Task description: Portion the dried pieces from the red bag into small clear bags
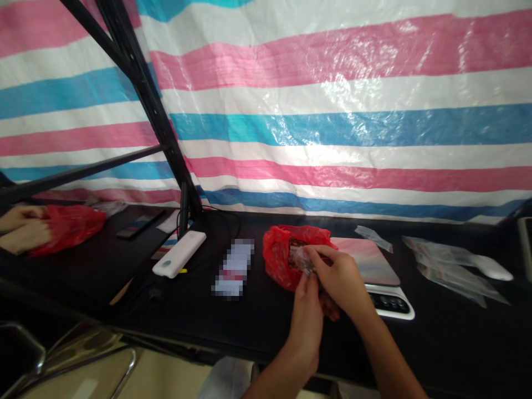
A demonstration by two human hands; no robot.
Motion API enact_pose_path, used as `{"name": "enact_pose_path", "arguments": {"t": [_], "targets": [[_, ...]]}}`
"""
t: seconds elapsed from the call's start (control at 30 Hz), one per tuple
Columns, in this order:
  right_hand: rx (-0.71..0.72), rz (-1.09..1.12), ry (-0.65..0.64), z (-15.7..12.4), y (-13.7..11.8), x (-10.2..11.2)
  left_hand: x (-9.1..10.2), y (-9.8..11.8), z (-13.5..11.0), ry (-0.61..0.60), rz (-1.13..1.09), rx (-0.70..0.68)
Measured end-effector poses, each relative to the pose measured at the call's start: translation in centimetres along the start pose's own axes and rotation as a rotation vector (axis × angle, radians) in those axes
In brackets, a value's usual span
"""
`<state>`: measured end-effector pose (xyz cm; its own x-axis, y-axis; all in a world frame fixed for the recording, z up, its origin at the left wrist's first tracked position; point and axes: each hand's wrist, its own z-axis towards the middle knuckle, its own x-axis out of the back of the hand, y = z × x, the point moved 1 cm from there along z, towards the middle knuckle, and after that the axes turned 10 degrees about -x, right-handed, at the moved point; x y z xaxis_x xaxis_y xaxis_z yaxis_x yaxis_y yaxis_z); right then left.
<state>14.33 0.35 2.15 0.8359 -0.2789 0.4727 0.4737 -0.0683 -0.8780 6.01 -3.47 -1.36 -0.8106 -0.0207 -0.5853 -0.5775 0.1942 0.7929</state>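
At the middle of the black counter (124, 260), I see both hands working a small clear packet (300, 258) at the mouth of a red bag (279, 256): my left hand (306, 310) pinches it from below, my right hand (338, 277) closes its fingers over the top. Judging by this, filling is underway; steady pinching comes next. A scale (369, 260) sits just right, striped tarp (332, 111) behind.

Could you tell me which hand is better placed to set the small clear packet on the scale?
Probably the right hand: it lies beside the scale, pinching the small clear packet; the left hand is farther.
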Motion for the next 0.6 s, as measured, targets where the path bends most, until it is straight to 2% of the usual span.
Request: {"name": "enact_pose_path", "arguments": {"t": [0.17,0.3,0.4,0.6], "targets": [[0.005,0.035,-0.012,0.2,0.3,-0.1,0.2,0.5,0.3,0.015,0.033,-0.023],[0.009,0.038,-0.016,0.3,0.5,0.0,0.5,0.4,0.6,-0.048,0.110,-0.011],[0.012,0.049,-0.021,0.3,0.7,0.0,0.7,0.2,0.7,-0.026,0.158,-0.006],[-0.025,0.150,-0.013,0.4,1.2,0.2,0.7,0.1,0.8,-0.068,0.236,0.001]]}}
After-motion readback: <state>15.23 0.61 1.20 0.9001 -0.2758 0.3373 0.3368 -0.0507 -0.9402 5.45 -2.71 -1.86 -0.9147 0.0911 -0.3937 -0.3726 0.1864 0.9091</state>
